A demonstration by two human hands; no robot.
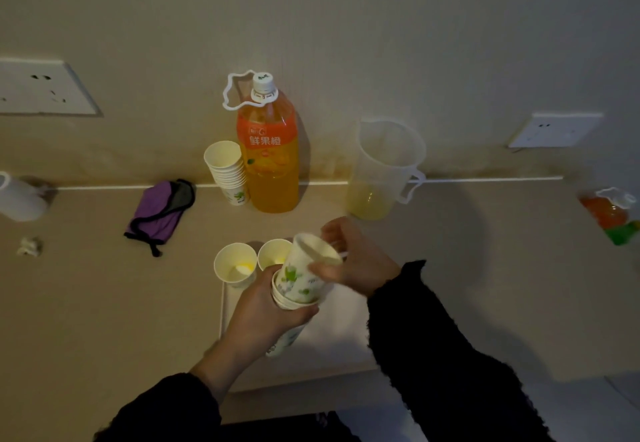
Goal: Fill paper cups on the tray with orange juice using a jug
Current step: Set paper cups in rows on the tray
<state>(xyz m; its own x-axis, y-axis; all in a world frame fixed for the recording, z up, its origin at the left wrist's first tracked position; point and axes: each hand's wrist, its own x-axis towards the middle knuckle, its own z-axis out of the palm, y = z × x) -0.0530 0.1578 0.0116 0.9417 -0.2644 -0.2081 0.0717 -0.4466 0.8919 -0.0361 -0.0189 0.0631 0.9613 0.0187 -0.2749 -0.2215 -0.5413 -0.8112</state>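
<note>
Two cups (235, 265) on the tray (341, 330) hold only a little juice. A cup stack (294, 299) is gripped by the left hand (266, 313), its top cup (310, 263) pinched by the right hand (360, 265). The jug (384, 171), nearly empty, stands behind on the tabletop.

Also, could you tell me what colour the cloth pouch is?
The pouch is purple with black trim; head view.
</note>
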